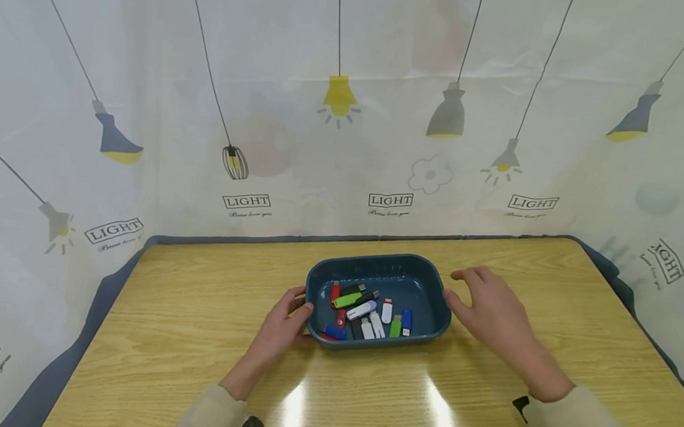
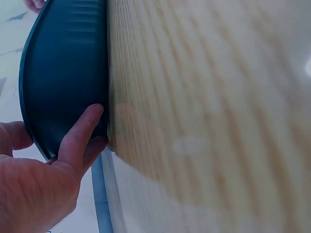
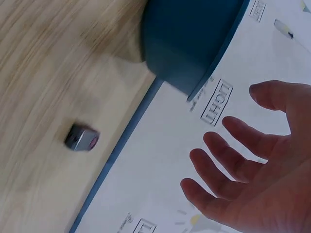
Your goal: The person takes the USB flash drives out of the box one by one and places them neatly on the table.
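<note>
A dark blue plastic tray [image 1: 423,333] stands on the wooden table with several USB sticks heaped in its left and middle part. Among them are a lime green stick [image 1: 347,300], a white one with a lilac end [image 1: 362,309] and a blue one [image 1: 407,322]. My left hand [image 1: 284,320] holds the tray's left end; in the left wrist view its digits lie along the outer wall [image 2: 63,73] and at the rim. Just off the right end is my right hand [image 1: 491,313], its fingers spread and loosely bent around nothing, as the right wrist view confirms.
In the right wrist view a small dark and silver block [image 3: 81,137] lies on the table [image 3: 39,63], apart from the tray. A white curtain [image 1: 301,119] printed with lamps hangs behind and along both sides of the table.
</note>
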Action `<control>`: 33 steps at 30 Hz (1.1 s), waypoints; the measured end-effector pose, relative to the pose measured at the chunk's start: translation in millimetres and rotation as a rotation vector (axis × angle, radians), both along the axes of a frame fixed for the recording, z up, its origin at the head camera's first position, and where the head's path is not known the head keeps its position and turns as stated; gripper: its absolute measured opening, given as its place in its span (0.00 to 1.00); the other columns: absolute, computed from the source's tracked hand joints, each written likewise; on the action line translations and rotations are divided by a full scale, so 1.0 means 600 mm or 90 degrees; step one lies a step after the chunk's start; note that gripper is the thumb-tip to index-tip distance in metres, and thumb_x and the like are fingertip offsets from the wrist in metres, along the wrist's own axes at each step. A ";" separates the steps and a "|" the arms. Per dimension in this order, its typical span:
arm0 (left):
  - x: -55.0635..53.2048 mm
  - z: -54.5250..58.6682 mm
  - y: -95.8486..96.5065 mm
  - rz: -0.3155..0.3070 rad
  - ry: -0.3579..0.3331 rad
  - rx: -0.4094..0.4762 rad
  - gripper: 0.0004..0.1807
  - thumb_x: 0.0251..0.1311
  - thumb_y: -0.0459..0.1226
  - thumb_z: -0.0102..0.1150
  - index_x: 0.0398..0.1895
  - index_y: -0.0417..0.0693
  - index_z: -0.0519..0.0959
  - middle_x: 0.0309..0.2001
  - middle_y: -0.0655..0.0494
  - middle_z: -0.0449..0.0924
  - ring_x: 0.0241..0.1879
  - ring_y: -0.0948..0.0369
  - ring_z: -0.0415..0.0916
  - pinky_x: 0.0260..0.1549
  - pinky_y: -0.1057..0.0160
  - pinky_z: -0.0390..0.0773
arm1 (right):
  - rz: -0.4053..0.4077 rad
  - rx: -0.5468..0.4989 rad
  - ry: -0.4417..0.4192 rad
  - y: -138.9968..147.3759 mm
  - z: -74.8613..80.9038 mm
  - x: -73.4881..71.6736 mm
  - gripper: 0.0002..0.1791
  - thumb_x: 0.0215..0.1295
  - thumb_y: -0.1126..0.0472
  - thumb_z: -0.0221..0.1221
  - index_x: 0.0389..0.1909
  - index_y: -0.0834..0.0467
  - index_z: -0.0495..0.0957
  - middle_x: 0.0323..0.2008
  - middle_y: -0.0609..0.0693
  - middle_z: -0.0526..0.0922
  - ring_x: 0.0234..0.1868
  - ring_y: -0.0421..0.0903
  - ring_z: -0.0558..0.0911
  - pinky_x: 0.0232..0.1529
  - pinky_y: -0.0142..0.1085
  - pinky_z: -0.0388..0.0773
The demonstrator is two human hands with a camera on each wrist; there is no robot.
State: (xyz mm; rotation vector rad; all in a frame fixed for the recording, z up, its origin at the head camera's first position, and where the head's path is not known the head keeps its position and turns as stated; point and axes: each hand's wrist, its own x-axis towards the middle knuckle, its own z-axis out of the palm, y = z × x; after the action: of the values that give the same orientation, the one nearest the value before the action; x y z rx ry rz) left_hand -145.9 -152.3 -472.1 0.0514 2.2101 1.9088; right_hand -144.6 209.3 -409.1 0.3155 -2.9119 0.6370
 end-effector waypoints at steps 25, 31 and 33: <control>0.004 0.005 0.000 0.001 0.000 0.010 0.26 0.80 0.37 0.48 0.76 0.37 0.63 0.73 0.29 0.62 0.63 0.36 0.74 0.43 0.46 0.86 | 0.098 0.028 -0.065 -0.142 -0.024 -0.015 0.19 0.69 0.51 0.68 0.52 0.60 0.84 0.40 0.52 0.84 0.34 0.44 0.81 0.32 0.40 0.81; 0.001 0.002 0.000 -0.004 0.000 0.014 0.26 0.80 0.37 0.47 0.76 0.37 0.63 0.74 0.29 0.62 0.62 0.37 0.75 0.44 0.47 0.86 | 0.098 0.040 -0.107 -0.169 -0.029 -0.031 0.18 0.68 0.50 0.68 0.48 0.60 0.86 0.33 0.48 0.84 0.26 0.41 0.77 0.24 0.36 0.75; 0.000 0.002 -0.001 -0.004 -0.002 0.014 0.26 0.80 0.37 0.47 0.76 0.38 0.63 0.73 0.29 0.62 0.62 0.37 0.75 0.44 0.47 0.86 | 0.100 0.036 -0.115 -0.174 -0.031 -0.034 0.17 0.68 0.51 0.68 0.47 0.60 0.86 0.30 0.47 0.84 0.24 0.40 0.76 0.23 0.36 0.74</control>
State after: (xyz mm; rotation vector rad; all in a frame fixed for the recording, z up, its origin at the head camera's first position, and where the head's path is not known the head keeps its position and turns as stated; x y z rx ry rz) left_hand -145.7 -152.7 -470.6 0.0590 2.1841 1.9290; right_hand -164.8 104.6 -427.9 0.5240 -3.1043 0.6357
